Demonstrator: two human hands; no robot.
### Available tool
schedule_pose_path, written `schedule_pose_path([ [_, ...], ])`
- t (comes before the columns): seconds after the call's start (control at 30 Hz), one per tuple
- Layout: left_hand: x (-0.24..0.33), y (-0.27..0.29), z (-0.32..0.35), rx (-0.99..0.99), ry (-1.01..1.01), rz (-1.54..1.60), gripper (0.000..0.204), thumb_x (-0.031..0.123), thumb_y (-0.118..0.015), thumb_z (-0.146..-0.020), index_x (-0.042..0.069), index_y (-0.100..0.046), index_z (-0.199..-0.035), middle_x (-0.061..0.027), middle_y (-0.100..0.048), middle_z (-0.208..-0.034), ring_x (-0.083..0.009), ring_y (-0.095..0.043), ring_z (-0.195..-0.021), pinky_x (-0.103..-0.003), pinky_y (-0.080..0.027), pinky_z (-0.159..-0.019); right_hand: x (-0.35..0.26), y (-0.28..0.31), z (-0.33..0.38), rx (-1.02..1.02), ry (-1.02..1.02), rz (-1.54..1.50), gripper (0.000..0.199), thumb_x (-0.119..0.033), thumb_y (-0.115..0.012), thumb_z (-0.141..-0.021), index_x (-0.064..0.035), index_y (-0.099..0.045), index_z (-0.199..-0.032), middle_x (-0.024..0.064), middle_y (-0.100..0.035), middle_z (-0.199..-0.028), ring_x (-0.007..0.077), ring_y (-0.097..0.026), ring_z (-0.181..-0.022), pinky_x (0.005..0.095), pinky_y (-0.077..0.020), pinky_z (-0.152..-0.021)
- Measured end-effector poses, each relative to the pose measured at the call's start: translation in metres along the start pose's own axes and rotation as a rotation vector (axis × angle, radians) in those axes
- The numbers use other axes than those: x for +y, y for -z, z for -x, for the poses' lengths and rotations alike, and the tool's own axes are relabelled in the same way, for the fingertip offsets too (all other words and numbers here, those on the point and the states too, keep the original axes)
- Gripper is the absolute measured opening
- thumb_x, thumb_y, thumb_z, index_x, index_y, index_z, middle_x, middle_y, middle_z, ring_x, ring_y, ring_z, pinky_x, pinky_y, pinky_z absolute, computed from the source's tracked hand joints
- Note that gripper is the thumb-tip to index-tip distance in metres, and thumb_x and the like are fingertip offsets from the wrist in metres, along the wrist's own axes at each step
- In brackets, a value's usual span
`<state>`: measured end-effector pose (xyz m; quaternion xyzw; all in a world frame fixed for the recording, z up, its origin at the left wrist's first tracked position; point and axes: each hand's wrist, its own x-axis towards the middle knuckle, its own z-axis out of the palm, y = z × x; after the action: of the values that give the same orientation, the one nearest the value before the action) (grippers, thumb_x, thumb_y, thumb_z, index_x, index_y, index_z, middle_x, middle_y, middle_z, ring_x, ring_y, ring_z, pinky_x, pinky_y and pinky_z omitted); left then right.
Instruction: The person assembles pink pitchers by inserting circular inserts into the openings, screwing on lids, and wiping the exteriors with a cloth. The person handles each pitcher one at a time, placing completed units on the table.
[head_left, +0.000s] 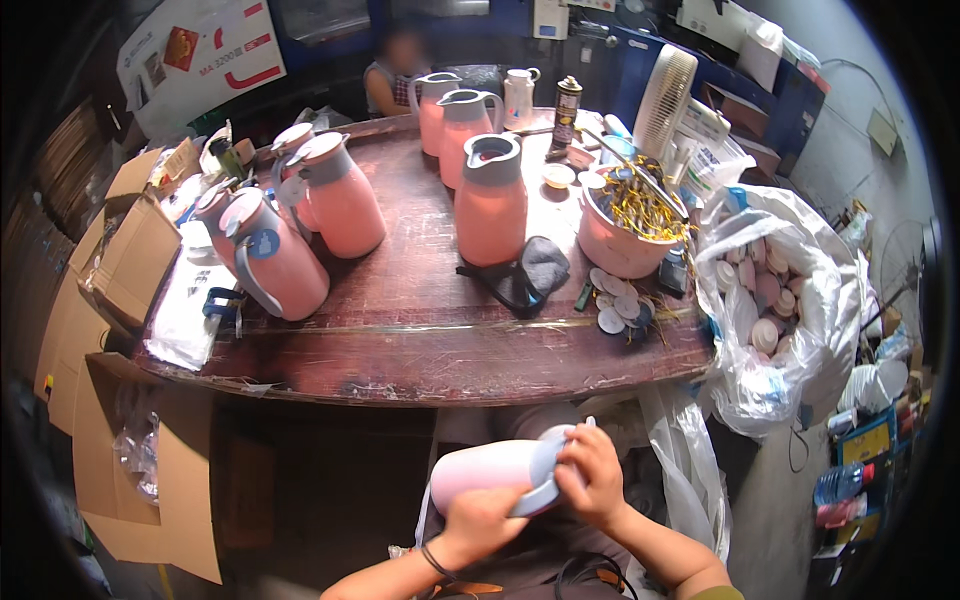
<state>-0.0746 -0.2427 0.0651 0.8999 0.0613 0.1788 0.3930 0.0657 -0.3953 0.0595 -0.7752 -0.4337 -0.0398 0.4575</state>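
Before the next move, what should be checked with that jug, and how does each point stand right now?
1. Left hand on the pink jug: ok.
2. Right hand on the jug's grey top: ok.
3. Held jug upright: not ok, it is tipped well over.
4. Held jug empty inside: cannot tell.
5. Spray can on the table standing upright: ok.

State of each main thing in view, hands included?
Held jug: tilted sideways, in both hands
Left hand: gripping the jug near its handle
Right hand: closed at the jug's top
Front middle jug: upright, mouth open
Spray can: upright
Pink tub: heaped with yellow strands
White bag: open, holding round pieces
Lower-left carton: flaps open
Fan: cannot tell if running
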Motion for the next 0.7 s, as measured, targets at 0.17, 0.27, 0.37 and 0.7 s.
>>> schedule_pose_path([
  [0.17,-0.050,0.031,-0.040,-0.105,0.225,0.376,0.015,0.010,-0.070,-0.084,0.003,-0.069,-0.097,-0.0081,-0.069,-0.087,-0.0150,-0.066,-0.080,-0.027,-0.052,-0.074,-0.028,0.008,0.001,-0.202,0.639,-0.002,0.023,-0.026,-0.073,-0.073,-0.0230,-0.066,-0.095,-0.0026,-0.065,-0.112,0.0195,-0.059,-0.109,0.0478,-0.0386,-0.096],
  [0.27,-0.071,0.020,-0.053,-0.216,0.311,0.602,0.017,0.013,-0.074,-0.083,0.002,-0.069,-0.095,-0.0056,-0.069,-0.087,-0.0100,-0.063,-0.081,-0.025,-0.051,-0.075,-0.029,0.006,-0.011,-0.317,0.867,-0.149,0.014,-0.023,-0.064,-0.083,-0.0222,-0.066,-0.096,-0.0020,-0.064,-0.121,0.0142,-0.057,-0.117,0.0477,-0.0380,-0.099],
  [0.37,-0.075,0.010,-0.064,-0.316,0.262,0.607,0.016,0.015,-0.073,-0.084,0.002,-0.069,-0.093,-0.0037,-0.068,-0.081,-0.0084,-0.061,-0.078,-0.025,-0.050,-0.071,-0.034,0.006,-0.027,-0.552,1.041,-0.235,0.017,-0.027,-0.059,-0.089,-0.0216,-0.067,-0.102,-0.0012,-0.064,-0.124,0.0152,-0.055,-0.123,0.0473,-0.0378,-0.099],
  [0.7,0.004,-0.010,-0.012,-0.137,0.157,0.045,0.025,0.027,-0.067,-0.083,0.008,-0.067,-0.099,-0.0171,-0.065,-0.072,-0.0328,-0.067,-0.073,-0.044,-0.052,-0.064,0.020,-0.010,-0.047,-0.081,-0.177,-0.040,0.022,-0.018,-0.067,-0.079,-0.0034,-0.064,-0.095,0.0144,-0.064,-0.107,0.0346,-0.057,-0.107,0.0434,-0.0416,-0.096],
])
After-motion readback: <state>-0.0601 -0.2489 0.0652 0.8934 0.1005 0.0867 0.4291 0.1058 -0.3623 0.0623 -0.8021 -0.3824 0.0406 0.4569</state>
